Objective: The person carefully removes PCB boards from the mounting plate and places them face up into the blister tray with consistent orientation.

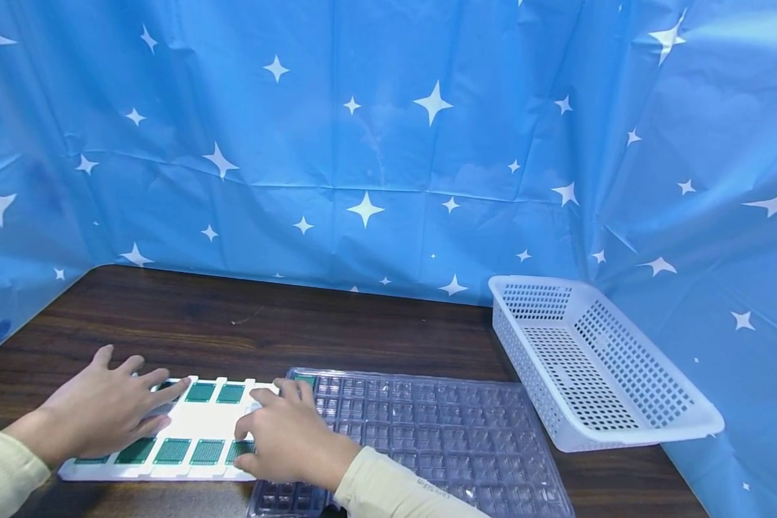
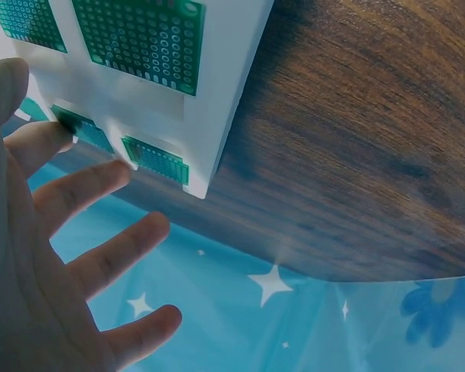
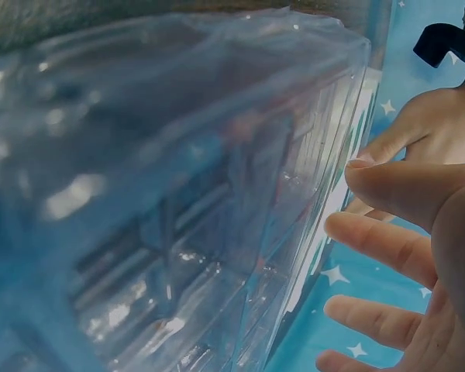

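Observation:
A long white holder (image 1: 201, 417) lies at the front left of the table, with green perforated circuit boards (image 1: 172, 451) in rows along its two long sides. My left hand (image 1: 97, 410), its fingers spread, reaches over the left part; in the left wrist view its index fingertip is right at a circuit board (image 2: 84, 128). At the holder's other end my right hand (image 1: 298, 439) has thumb and index finger apart, close about a lower-row board that they partly cover. Its fingers are loosely bent in the right wrist view, beside the clear plastic tray (image 3: 217, 201).
The clear compartment tray (image 1: 427, 424) spreads right of the holder, partly under my right forearm, with a green board (image 1: 306, 379) in its far left corner. A white mesh basket (image 1: 524, 374) stands at the right. Blue star-patterned sheeting (image 1: 362, 144) surrounds the dark wooden table (image 1: 246, 309).

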### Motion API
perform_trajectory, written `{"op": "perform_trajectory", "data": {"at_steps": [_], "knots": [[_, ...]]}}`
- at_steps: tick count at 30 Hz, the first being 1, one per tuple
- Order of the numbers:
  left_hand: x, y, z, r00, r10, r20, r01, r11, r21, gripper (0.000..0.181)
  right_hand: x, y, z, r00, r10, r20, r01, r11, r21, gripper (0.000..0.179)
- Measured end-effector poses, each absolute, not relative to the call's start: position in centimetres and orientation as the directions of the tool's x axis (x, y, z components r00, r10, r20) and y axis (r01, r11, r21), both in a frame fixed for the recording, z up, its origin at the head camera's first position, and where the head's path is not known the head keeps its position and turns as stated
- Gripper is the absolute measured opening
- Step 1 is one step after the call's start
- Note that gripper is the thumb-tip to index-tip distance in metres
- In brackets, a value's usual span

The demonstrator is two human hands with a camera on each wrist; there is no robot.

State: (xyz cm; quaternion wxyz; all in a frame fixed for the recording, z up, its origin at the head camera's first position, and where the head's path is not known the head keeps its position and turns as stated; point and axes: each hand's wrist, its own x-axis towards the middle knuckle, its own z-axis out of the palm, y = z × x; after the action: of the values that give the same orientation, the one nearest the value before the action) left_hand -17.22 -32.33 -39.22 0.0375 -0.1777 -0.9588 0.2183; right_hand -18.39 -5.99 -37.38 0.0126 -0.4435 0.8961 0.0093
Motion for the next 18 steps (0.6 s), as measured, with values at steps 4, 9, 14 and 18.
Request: {"op": "perform_trajectory", "data": {"at_steps": [4,9,14,18], "knots": [[-17.19,-32.32,-39.21,-0.933,0.361,0.0,0.326,0.843,-0.429,0.052,-18.44,-5.98,-37.45,-0.607,-0.794,-0.03,-0.794,0.608,0.004,0.025],[-17.22,-32.3,-39.2,-0.935,0.355,-0.003,0.322,0.843,-0.431,0.053,-18.45,-6.08,-37.53,-0.615,-0.787,-0.039,-0.788,0.616,0.005,0.025],[-17.24,-32.29,-39.2,-0.935,0.356,-0.003,0.322,0.843,-0.431,0.053,-18.36,-6.34,-37.68,-0.63,-0.775,-0.052,-0.776,0.63,0.011,0.024],[-17.29,-32.33,-39.13,-0.936,0.352,-0.016,0.325,0.844,-0.426,0.053,-18.32,-6.48,-37.79,-0.636,-0.771,-0.041,-0.772,0.636,0.022,0.023]]}}
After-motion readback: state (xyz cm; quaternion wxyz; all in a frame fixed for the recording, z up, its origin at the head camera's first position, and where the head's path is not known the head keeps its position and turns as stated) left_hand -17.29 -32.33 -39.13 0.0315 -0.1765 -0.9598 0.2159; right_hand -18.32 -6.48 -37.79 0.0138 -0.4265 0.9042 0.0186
